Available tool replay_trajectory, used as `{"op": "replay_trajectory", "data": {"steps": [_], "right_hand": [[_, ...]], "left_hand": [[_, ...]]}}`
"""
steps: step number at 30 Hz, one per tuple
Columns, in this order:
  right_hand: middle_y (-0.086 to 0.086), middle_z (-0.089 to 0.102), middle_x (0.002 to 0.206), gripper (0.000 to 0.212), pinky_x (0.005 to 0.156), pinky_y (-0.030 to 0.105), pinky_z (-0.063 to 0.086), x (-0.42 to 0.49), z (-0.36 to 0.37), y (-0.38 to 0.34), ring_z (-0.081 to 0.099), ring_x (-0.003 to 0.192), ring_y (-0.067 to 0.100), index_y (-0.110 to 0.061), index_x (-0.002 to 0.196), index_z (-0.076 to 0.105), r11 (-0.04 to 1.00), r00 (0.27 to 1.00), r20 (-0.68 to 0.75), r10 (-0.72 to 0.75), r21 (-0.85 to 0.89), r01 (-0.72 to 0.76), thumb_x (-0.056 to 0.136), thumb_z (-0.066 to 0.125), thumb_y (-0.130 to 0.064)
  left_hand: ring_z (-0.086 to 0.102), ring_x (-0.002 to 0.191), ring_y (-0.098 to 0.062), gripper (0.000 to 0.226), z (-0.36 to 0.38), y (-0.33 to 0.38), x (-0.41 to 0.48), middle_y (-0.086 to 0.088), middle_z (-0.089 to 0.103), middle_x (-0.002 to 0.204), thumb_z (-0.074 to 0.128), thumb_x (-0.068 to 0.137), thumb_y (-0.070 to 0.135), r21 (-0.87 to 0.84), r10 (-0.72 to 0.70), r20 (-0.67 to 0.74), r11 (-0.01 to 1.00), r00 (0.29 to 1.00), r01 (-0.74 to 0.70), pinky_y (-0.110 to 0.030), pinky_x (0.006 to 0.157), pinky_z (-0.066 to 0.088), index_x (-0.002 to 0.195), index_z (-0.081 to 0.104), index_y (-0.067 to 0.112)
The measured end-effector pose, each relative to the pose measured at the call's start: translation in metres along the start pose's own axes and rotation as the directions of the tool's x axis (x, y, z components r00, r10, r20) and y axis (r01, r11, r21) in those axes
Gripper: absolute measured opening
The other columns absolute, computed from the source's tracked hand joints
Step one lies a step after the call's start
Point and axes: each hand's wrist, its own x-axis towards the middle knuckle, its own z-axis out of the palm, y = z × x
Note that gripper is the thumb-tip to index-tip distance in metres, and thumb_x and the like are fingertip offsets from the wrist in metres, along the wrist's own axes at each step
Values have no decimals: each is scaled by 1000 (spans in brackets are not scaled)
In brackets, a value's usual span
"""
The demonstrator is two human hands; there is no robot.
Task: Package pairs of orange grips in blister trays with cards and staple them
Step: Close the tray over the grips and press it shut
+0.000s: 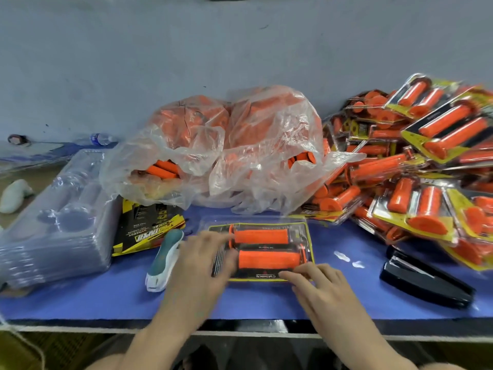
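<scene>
Orange grips (261, 236) sit paired in a clear tray (206, 223) over its card (310, 244), near centre of the blue table (346, 292), with left hand (202, 259) and right hand (317, 284) pressing flat-fingered, likely steadying it for stapling

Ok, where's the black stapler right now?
In the head view the black stapler lies on the blue mat at the right, beside the pile of finished packs and right of the right hand.

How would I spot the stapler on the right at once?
Find the heap of finished packs on the right of the blue mat. Just in front of it, alone on the mat, lies the stapler. It is glossy and all black, unlike the teal and white tool by the left hand.
</scene>
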Motion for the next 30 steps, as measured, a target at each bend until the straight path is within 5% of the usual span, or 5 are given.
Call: {"op": "replay_trajectory", "data": {"steps": [3, 5, 10, 14, 30], "right_hand": [[-4, 61, 96, 45, 70, 29, 51, 0, -6, 5, 59, 76, 19, -22, 112, 68, 994, 1000, -10, -4, 113, 5, 72, 84, -8], [-4, 59, 95, 30, 71, 26, 50, 1, -10, 8, 59, 79, 17, -23, 112, 65, 983, 999, -42, -6, 181, 13, 85, 73, -14], [-4, 61, 101, 23, 79, 18, 47, 4, -13, 17, 60, 90, 13, -19, 109, 69, 973, 996, -19, -92, 209, 94, 85, 69, -22], [-6, 62, 98, 19, 78, 24, 49, 12, -13, 27, 61, 91, 14, -20, 96, 68, 983, 995, 2, -97, 157, 95, 80, 80, -21], [-18, 55, 97, 17, 86, 22, 37, 5, -18, 46, 57, 87, 10, -26, 81, 53, 967, 999, 50, -20, 256, 7, 93, 53, -39]], "left_hand": [[58, 101, -16, 40, 29, 18, -5, 7, 58, 109, 66, 80, 46, 188, 296, 288, 915, 911, -357, -30, 92, 38, 117, 63, 33], [62, 91, -18, 33, 40, 25, -1, 6, 62, 101, 65, 77, 38, 240, 353, 293, 872, 888, -426, -32, 87, 40, 109, 68, 33], [57, 76, -19, 17, 43, 20, 6, 6, 58, 87, 59, 84, 20, 301, 432, 205, 826, 878, -476, -33, 69, 46, 97, 66, 28], [56, 78, -19, 9, 40, 14, 8, 7, 57, 88, 59, 89, 20, 257, 409, 182, 858, 894, -445, -33, 68, 46, 93, 65, 26], [54, 70, -19, 12, 40, 12, 9, 7, 59, 80, 62, 91, 17, 307, 440, 168, 827, 882, -471, -33, 65, 45, 81, 65, 22]]}}
